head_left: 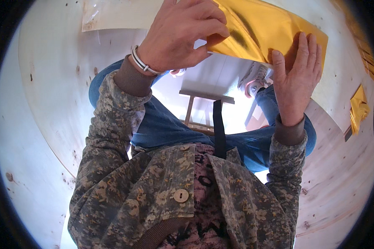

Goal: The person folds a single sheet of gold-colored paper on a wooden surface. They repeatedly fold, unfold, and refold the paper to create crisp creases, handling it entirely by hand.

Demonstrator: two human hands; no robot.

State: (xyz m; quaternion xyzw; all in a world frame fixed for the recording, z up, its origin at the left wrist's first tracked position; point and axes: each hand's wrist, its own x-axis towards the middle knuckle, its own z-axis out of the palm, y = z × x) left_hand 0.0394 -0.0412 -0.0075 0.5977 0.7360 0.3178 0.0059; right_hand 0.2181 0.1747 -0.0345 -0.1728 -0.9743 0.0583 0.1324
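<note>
Gold foil sheet, shiny and mirror-like, is held up between both hands over the edge of a pale plywood table. Nearest the camera are the person's camouflage-patterned jacket with a round button, and below it the blue jeans of the seated legs, seen through the gap at the table's curved edge. The left hand, with thin silver bangles at the wrist, pinches the sheet's near left corner between thumb and curled fingers, probably to keep that edge taut. The right hand is open and fairly flat, fingers together, its fingertips pressed up against the sheet's lower edge, seemingly backing the foil so it does not sag.

Farther off, more gold foil pieces lie crumpled at the right rim, and a clear plastic sleeve lies at the top left. The foil's far end is cut off by the top of the view, so its full shape cannot be told. A wooden stool and light shoes show only partly between the legs.
</note>
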